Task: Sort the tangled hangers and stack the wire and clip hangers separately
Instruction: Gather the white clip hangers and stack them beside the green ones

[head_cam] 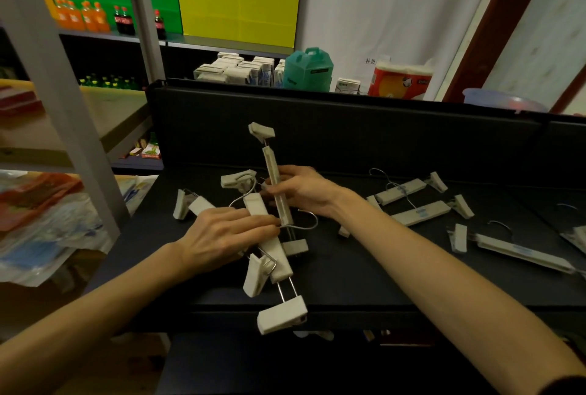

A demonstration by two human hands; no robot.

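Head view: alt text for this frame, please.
Two bare hands work a tangle of white clip hangers on a black table: the right hand grips one hanger's bar, the left hand rests on another. Separated clip hangers lie to the right.

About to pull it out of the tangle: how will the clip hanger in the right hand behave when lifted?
The clip hanger that the right hand grips probably stays stiff: its bar looks straight and rigid. Its end clips may slide on their metal rods. Its hook looks crossed with the hanger under the left hand, so it may snag.
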